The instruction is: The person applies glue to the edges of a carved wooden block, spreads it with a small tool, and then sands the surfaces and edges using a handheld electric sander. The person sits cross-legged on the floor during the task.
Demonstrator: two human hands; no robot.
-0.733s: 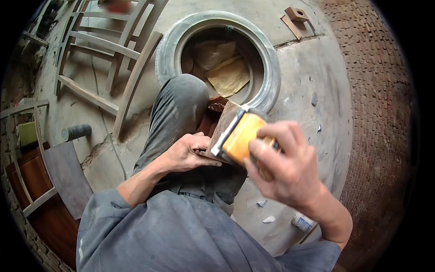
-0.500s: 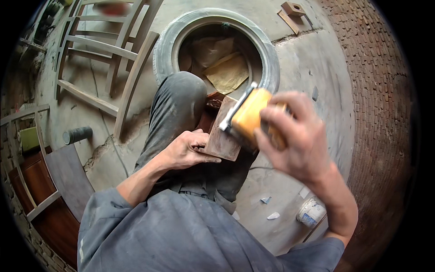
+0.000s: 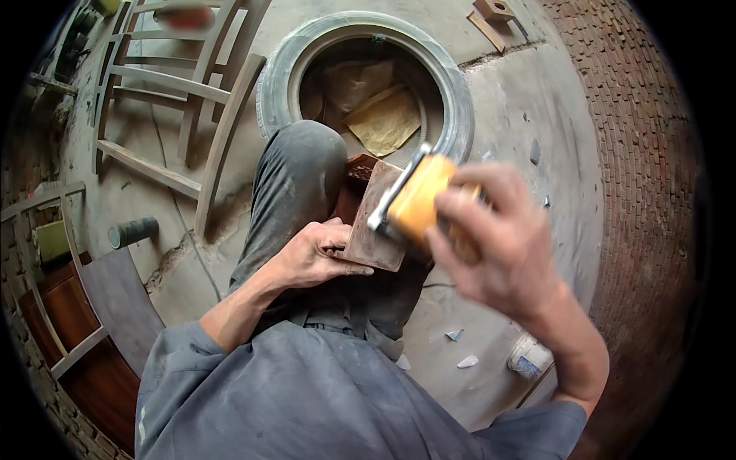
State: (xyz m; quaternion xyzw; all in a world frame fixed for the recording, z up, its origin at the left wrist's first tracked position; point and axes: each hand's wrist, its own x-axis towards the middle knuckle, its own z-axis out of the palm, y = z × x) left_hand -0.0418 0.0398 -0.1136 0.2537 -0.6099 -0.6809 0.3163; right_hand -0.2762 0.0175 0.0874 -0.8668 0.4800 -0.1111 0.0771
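Note:
My right hand [image 3: 498, 238] is wrapped round a yellow power sander [image 3: 420, 201], slightly blurred by motion. The sander's pad side rests against, or very near, the right face of a brown wooden block [image 3: 372, 249] tilted over my lap. Gripping the block's near left corner is my left hand [image 3: 318, 253], thumb along its lower edge and fingers curled behind. A dark reddish wooden piece [image 3: 353, 195] shows beneath the block, between my legs, mostly hidden by the block and my knee.
Ahead lies a large tyre [image 3: 287, 73] with yellowish paper sheets [image 3: 383, 123] inside. Wooden chair-like frames [image 3: 207, 153] stand at the left, near a dark cylinder [image 3: 133, 232] and a cable [image 3: 176, 207]. A white bucket [image 3: 529, 356] sits at the right, before a brick surface [image 3: 629, 115].
The sander and my right hand have shifted very slightly left along the block. My left hand keeps its hold, and the whole view has tilted a little.

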